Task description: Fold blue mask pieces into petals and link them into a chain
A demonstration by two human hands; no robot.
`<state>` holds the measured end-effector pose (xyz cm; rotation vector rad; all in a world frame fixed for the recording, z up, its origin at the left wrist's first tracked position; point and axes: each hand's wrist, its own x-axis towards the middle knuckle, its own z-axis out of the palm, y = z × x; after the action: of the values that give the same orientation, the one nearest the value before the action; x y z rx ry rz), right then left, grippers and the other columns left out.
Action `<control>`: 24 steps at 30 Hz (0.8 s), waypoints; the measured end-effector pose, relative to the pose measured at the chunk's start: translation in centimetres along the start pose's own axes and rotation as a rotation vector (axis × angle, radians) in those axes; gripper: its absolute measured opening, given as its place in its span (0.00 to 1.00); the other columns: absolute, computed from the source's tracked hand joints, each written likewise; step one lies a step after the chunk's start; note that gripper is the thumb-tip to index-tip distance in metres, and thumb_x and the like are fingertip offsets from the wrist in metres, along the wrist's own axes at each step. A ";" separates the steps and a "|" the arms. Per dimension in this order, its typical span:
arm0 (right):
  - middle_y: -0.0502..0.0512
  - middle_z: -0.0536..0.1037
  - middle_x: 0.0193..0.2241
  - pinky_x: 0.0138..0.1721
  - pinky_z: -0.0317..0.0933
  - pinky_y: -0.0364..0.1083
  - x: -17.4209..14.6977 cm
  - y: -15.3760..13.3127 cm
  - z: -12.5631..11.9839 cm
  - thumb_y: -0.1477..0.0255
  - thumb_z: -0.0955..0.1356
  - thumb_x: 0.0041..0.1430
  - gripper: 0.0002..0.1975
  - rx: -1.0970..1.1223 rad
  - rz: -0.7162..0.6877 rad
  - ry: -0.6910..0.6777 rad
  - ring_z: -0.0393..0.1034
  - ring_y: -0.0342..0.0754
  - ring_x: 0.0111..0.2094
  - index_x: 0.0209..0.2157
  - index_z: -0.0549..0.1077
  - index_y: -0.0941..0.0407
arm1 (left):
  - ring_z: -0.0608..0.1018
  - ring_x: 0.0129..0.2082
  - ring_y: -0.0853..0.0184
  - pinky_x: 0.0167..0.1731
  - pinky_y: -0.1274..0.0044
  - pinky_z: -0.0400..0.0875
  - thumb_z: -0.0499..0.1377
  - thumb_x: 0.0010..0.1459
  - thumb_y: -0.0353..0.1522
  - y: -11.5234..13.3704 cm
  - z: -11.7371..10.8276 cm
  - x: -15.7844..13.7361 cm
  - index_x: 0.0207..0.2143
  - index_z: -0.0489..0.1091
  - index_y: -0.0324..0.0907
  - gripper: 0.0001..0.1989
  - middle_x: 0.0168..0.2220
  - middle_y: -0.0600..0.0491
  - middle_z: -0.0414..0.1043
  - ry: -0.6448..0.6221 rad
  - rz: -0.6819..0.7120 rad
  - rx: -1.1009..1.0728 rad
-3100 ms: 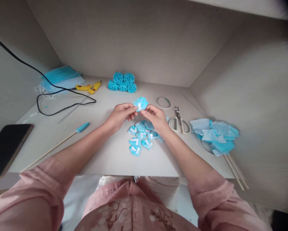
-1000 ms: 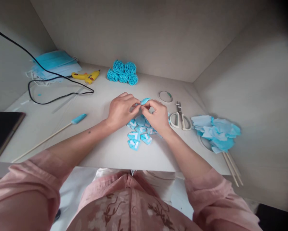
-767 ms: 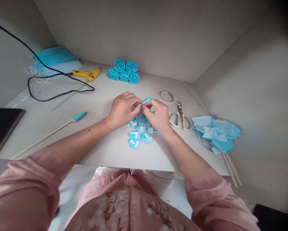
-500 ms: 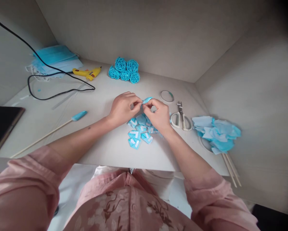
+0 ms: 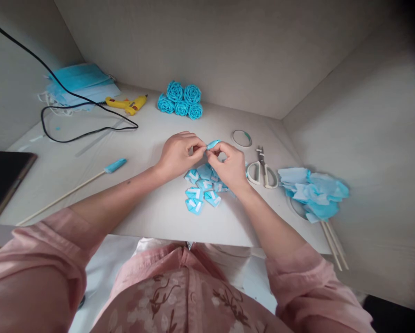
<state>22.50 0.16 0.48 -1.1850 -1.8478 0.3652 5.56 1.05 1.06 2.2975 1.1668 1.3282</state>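
Between my fingertips, above the middle of the table, is a small blue piece of mask fabric (image 5: 213, 144). My left hand (image 5: 182, 152) pinches its left end between thumb and forefinger. My right hand (image 5: 228, 162) grips its other side, fingers curled, partly covering it. Just below my hands lies a group of folded blue petals (image 5: 194, 193) with white strips on them; my right hand hides some of these. To the left, a wooden stick (image 5: 64, 196) with a blue wrapped tip (image 5: 115, 165) rests on the table.
Rolled blue fabric roses (image 5: 181, 100) are stacked at the back. Left of them lie a yellow glue gun (image 5: 135, 105) with a black cord, face masks (image 5: 81, 79) and a phone (image 5: 7, 182). Rightward are a tape roll (image 5: 242, 138), scissors (image 5: 262, 170), fabric scraps (image 5: 314, 192) and sticks (image 5: 333, 245).
Both hands hold the same pinch on the blue fabric piece and have hardly moved. The whole view has shifted very slightly.
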 end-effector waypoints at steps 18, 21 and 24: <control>0.48 0.74 0.26 0.29 0.59 0.42 0.5 0.1 -0.5 0.63 0.69 0.56 0.09 0.472 0.246 0.001 0.63 0.41 0.25 0.28 0.70 0.54 | 0.65 0.17 0.73 0.19 0.78 0.58 0.55 0.59 0.45 0.1 0.0 0.2 0.19 0.71 0.39 0.23 0.16 0.53 0.65 -0.023 -0.543 -0.616; 0.47 0.73 0.24 0.22 0.53 0.42 0.5 -0.2 -0.6 0.59 0.70 0.55 0.12 0.570 0.291 -0.025 0.58 0.39 0.21 0.29 0.70 0.53 | 0.66 0.16 0.72 0.18 0.77 0.57 0.52 0.58 0.55 0.3 0.1 0.1 0.24 0.74 0.39 0.29 0.18 0.51 0.68 -0.263 -0.666 -0.746; 0.46 0.72 0.21 0.21 0.52 0.41 0.4 -0.5 -0.7 0.58 0.71 0.54 0.14 0.605 0.307 -0.090 0.57 0.39 0.19 0.29 0.70 0.53 | 0.67 0.17 0.72 0.18 0.78 0.58 0.53 0.56 0.57 0.5 0.2 0.1 0.29 0.71 0.41 0.28 0.22 0.52 0.70 -0.348 -0.730 -0.930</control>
<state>22.69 0.10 1.43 -1.0250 -1.4622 1.0802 6.03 0.82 1.30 1.1907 0.8531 0.8484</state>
